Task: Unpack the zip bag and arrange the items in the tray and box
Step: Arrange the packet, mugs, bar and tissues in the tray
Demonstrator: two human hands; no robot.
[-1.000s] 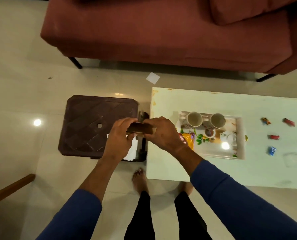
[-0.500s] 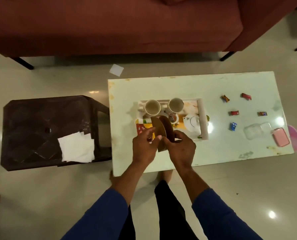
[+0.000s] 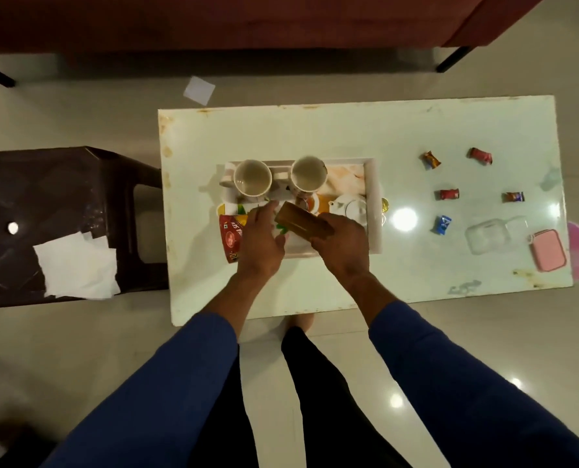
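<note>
A white tray (image 3: 374, 204) sits on the white table (image 3: 315, 136). It holds two cups (image 3: 251, 179) (image 3: 308, 173), a small white teapot (image 3: 352, 207) and a red snack packet (image 3: 230, 238) at its left end. My right hand (image 3: 344, 244) grips a flat brown wooden piece (image 3: 301, 221) tilted over the tray. My left hand (image 3: 261, 241) hovers beside it with fingers relaxed, its fingertips close to the piece's left end. Several wrapped candies (image 3: 448, 194) lie on the table to the right.
A clear plastic container (image 3: 487, 236) and a pink box (image 3: 548, 249) sit near the table's right edge. A dark stool (image 3: 62, 197) with white tissues (image 3: 77, 265) stands left of the table. A red sofa (image 3: 247, 21) runs along the back.
The view swung from the stool to the table. Both hands carried the brown piece over the tray; it now lies flatter, held by the right hand, with the left hand loosened from it.
</note>
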